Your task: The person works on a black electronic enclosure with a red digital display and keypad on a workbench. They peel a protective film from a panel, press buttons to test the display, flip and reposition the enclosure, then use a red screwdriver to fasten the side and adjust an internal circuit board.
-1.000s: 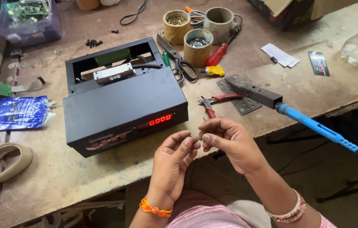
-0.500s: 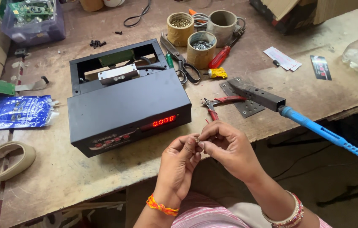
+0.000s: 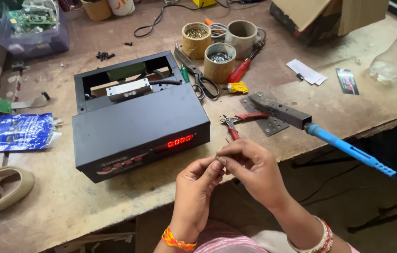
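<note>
We see the desk (image 3: 348, 117) carrying a black weighing-scale case (image 3: 137, 126) near its front edge: red display lit, rear bay open, so not closed up yet. Blue-handled soldering iron (image 3: 329, 136) overhangs the front edge at right, red cutters (image 3: 238, 122) beside it. Left hand (image 3: 198, 185) and right hand (image 3: 250, 168) meet just off the front edge, both pinching one tiny metal part (image 3: 217, 158).

We count two hands (image 3: 198, 185) at the bench edge, one black box (image 3: 137, 126) with a red display, and three round tubs (image 3: 219, 61) of small parts. We see one pair of scissors (image 3: 198, 75), one red screwdriver (image 3: 240, 70), one pair of red pliers (image 3: 236, 122), one blue-handled iron (image 3: 348, 147), and one blue bag (image 3: 13, 133).
</note>
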